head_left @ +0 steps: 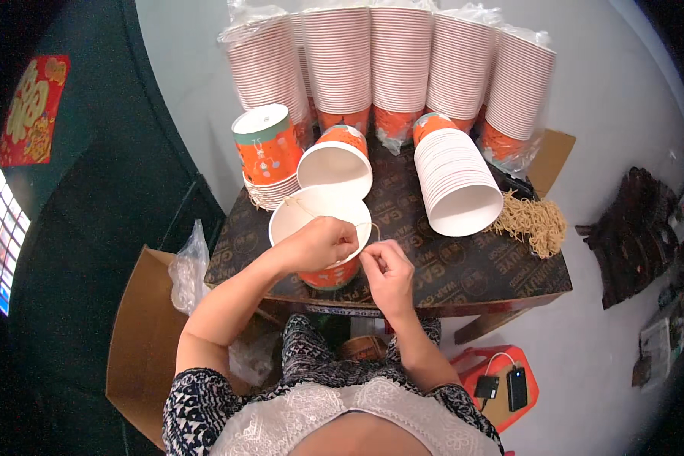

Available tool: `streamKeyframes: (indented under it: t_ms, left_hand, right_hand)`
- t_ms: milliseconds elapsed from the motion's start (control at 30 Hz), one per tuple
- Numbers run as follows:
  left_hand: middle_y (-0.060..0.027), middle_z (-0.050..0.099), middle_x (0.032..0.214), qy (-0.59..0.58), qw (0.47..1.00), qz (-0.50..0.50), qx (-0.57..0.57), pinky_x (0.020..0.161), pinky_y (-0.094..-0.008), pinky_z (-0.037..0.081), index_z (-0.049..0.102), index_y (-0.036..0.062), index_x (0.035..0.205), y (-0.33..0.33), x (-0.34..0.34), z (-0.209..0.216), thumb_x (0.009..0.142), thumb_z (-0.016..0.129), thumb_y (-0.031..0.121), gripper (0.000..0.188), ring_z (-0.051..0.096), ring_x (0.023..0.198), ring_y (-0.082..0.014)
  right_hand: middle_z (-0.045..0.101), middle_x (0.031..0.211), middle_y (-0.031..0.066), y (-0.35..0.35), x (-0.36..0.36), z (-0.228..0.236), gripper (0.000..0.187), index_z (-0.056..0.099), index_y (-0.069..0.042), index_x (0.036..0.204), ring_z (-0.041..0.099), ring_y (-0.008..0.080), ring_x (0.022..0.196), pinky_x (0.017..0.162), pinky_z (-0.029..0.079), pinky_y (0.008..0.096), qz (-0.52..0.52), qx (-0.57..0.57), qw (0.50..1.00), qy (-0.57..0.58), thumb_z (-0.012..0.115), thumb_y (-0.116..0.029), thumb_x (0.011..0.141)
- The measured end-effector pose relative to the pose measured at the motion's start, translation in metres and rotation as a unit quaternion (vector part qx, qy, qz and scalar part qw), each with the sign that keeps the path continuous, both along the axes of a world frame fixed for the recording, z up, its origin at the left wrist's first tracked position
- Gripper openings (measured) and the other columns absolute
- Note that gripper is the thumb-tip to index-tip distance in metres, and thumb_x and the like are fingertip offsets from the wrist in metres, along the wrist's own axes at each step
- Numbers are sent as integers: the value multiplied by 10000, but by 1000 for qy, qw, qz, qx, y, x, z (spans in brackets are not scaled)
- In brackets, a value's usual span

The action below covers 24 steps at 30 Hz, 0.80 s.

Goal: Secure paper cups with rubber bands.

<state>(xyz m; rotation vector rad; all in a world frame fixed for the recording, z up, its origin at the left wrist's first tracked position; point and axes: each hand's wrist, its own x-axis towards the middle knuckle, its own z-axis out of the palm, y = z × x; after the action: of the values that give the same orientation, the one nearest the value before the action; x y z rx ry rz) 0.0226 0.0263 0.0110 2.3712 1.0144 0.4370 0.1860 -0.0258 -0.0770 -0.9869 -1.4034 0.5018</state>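
An orange paper bucket (330,277) with a white inside stands upright at the table's near edge. My left hand (323,242) is closed over its opening, gripping a thin tan cord (377,226). Part of the cord runs inside the bucket, and a small loop of it rises at the right rim. At that rim my right hand (388,275) pinches the cord between thumb and fingers. The exact grip points are hidden by the fingers. Just behind, another paper bucket (336,169) lies on its side, its mouth facing me.
Upside-down buckets (266,152) are stacked at left, with cord around their rims. A nested stack (457,182) lies at right beside a bundle of cords (536,224). Tall wrapped stacks (399,61) line the back. A cardboard box (140,327) stands left; a red stool (528,391) right.
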Motion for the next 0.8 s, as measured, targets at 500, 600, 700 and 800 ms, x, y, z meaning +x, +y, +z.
streamKeyframes:
  t_ms: [500,600,700,800]
  left_hand:
    - [-94,665,767,-273,943,66,-178,539,-222,398,555,20,664,-15,6,3,850,630,38,201,529,628,-75]
    - [-115,669,767,-305,902,37,-303,524,-224,402,542,24,656,-9,5,5,835,637,8,203,530,588,-94]
    - [-116,667,761,-308,890,51,-333,525,-230,419,586,-4,717,-7,6,4,830,648,-16,129,542,572,-114]
    - [-104,662,759,-289,905,56,-308,534,-235,433,628,-37,814,-8,6,1,828,667,-22,44,555,584,-118]
  right_hand:
    - [622,770,105,-15,22,22,59,666,13,893,569,162,597,546,438,291,18,20,993,-114,674,-13,840]
    - [619,767,101,-15,23,21,65,665,12,900,568,155,599,546,437,288,23,37,992,-122,674,-10,839]
    - [609,758,88,-16,26,27,84,662,9,926,559,149,594,546,435,283,34,42,991,-119,666,-2,843]
    - [569,790,81,-17,37,43,153,639,3,1011,536,153,602,557,435,283,27,56,990,-130,604,38,867]
